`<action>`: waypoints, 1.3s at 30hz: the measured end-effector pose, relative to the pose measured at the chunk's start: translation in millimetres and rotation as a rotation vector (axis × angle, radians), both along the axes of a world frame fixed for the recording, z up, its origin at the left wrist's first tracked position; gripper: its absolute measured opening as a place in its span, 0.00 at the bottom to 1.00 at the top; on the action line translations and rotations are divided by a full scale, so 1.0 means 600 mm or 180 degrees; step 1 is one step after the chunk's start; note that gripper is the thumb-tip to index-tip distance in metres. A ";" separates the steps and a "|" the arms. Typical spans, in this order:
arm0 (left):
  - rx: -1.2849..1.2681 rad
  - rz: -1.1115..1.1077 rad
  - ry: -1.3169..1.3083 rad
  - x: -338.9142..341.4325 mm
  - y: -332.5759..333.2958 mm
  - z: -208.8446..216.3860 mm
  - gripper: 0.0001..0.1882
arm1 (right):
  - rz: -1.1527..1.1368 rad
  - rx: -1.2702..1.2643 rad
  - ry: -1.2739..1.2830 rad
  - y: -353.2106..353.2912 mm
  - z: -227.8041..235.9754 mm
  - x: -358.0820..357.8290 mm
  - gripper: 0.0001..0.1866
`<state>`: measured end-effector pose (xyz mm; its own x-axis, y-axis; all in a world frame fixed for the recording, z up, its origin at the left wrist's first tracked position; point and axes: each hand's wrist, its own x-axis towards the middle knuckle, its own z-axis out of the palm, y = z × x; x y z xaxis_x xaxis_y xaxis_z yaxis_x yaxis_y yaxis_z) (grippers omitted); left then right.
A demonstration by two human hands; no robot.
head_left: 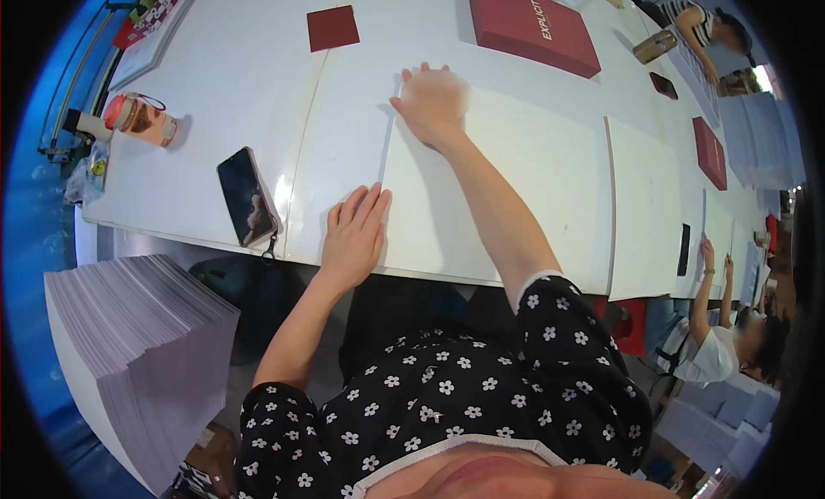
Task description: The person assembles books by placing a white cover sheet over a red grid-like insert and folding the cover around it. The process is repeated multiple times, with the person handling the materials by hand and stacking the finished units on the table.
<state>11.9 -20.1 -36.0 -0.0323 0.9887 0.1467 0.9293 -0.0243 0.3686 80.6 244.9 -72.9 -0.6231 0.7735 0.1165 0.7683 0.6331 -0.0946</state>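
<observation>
A large white sheet [524,172] lies on the white table in front of me. My left hand [355,232] rests flat near its near left edge, fingers stretched out and holding nothing. My right hand [432,104] reaches out over the sheet's far left corner, its fingers spread and partly blurred; nothing shows in its grip. Beyond that hand, to the right, lies a dark red box [537,30]. A square dark red card [333,28] lies farther off to the left.
A phone [247,196] and an orange-capped bottle [142,119] lie on the left. A tall paper stack [155,361] stands below the table's left edge. On the right are another white sheet [644,207], a small red box [710,153], a gold tumbler [655,47] and two people at work.
</observation>
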 end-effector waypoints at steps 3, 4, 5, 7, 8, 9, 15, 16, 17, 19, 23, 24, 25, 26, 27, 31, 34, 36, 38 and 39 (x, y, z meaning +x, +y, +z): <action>0.0072 -0.0013 -0.0002 -0.002 0.000 -0.004 0.29 | -0.0050 0.0029 0.0052 0.002 -0.003 -0.020 0.36; 0.0104 -0.0002 0.0030 -0.002 0.000 -0.005 0.29 | 0.0018 0.0058 0.0126 -0.001 -0.007 -0.017 0.37; 0.0137 0.0002 0.0062 -0.002 0.001 -0.006 0.29 | 0.0079 0.0087 0.0200 -0.006 -0.011 -0.012 0.37; 0.0199 0.0037 0.0071 -0.002 -0.001 -0.008 0.28 | 0.0343 0.0087 0.0117 -0.033 -0.003 -0.001 0.37; 0.0226 0.0060 0.0050 -0.001 -0.004 -0.011 0.27 | 0.0538 0.0056 -0.0038 -0.071 0.003 0.012 0.37; 0.0281 0.0089 0.0030 0.001 -0.004 -0.013 0.25 | 0.0738 0.0053 -0.0197 -0.106 0.016 0.028 0.37; 0.0683 -0.0144 -0.0556 -0.009 -0.011 -0.034 0.19 | 0.1431 -0.0286 0.0069 -0.176 0.026 0.162 0.35; 0.0693 -0.0131 -0.0512 -0.010 -0.009 -0.034 0.19 | 0.1194 -0.0231 0.0040 -0.166 0.027 0.189 0.34; 0.0705 -0.0129 -0.0472 -0.011 -0.012 -0.034 0.19 | 0.0946 -0.0177 0.0008 -0.149 0.026 0.217 0.34; 0.0781 -0.0153 -0.0409 -0.009 -0.004 -0.044 0.19 | 0.0314 -0.0062 -0.0081 -0.094 0.014 0.291 0.33; 0.0806 -0.0176 -0.0385 -0.002 -0.006 -0.039 0.18 | -0.1081 -0.0144 -0.0134 -0.039 0.012 0.464 0.34; 0.0800 -0.0239 -0.0404 -0.004 -0.005 -0.037 0.18 | -0.1294 -0.0249 -0.0053 -0.048 0.016 0.508 0.34; 0.0787 -0.0269 -0.0433 -0.008 -0.006 -0.042 0.18 | -0.1477 -0.0359 0.0014 -0.067 0.013 0.544 0.35; 0.0775 -0.0293 -0.0460 -0.015 -0.006 -0.047 0.19 | -0.1429 -0.0290 0.0091 -0.093 0.006 0.570 0.34; 0.0623 -0.0229 -0.0628 -0.021 -0.007 -0.057 0.19 | -0.1381 -0.0231 0.0140 -0.122 -0.002 0.599 0.33; 0.0415 0.0269 -0.1442 -0.008 -0.023 -0.056 0.19 | -0.1437 0.0049 0.0828 -0.234 -0.008 0.715 0.25; 0.0382 0.0509 -0.1328 0.009 -0.029 -0.041 0.18 | -0.2345 -0.0492 0.2460 -0.304 0.015 0.751 0.19; 0.0399 0.0669 -0.1580 0.014 -0.018 -0.050 0.20 | -0.2599 -0.0201 0.2725 -0.332 0.028 0.730 0.16; 0.0277 0.1039 -0.2101 0.012 -0.004 -0.067 0.21 | -0.2780 -0.0313 0.2469 -0.338 0.042 0.711 0.15; -0.0042 0.1137 -0.2039 0.014 0.001 -0.070 0.22 | -0.2772 -0.0196 0.2428 -0.337 0.022 0.702 0.14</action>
